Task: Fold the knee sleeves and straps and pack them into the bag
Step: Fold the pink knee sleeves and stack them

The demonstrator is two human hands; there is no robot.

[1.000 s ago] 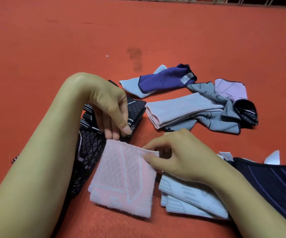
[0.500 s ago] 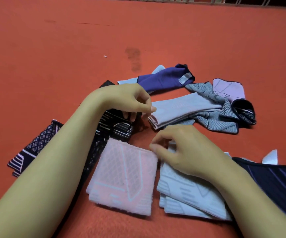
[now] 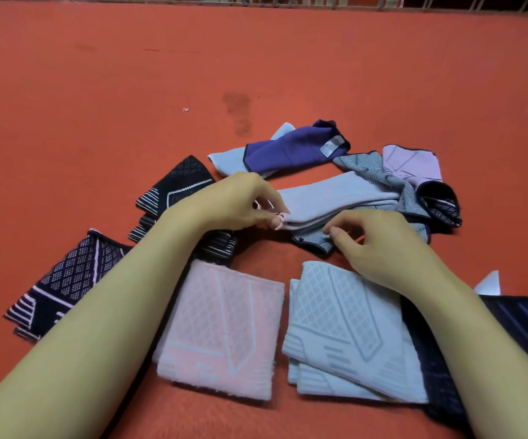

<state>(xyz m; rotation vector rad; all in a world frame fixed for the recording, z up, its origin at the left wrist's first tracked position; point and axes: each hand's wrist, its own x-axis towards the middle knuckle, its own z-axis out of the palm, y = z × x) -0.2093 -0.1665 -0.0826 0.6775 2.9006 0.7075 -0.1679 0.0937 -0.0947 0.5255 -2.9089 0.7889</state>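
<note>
I saw an orange-red floor (image 3: 98, 106) with a darker stain (image 3: 238, 112). Nearest lay a pale pink folded sleeve (image 3: 221, 331) and a light blue folded sleeve (image 3: 345, 331), both with raised lattice patterning. At left were black sleeves (image 3: 66, 280) with white dotted diamonds and stripes. Farther off: a purple sleeve (image 3: 291, 150), a lilac-grey sleeve (image 3: 335, 194), a grey herringbone sleeve (image 3: 367, 163).

You have no readable text here. The small white tag (image 3: 331, 147) sewn on the purple sleeve (image 3: 291, 150) carries marks too blurred to make out. The white tag (image 3: 488, 282) standing up beside the dark striped fabric (image 3: 525, 324) at your right shows no lettering you can read. The woven grids and bars on the folded pink sleeve (image 3: 221, 331) and folded light blue sleeve (image 3: 345, 331) are pattern only, not letters or numbers.
</note>
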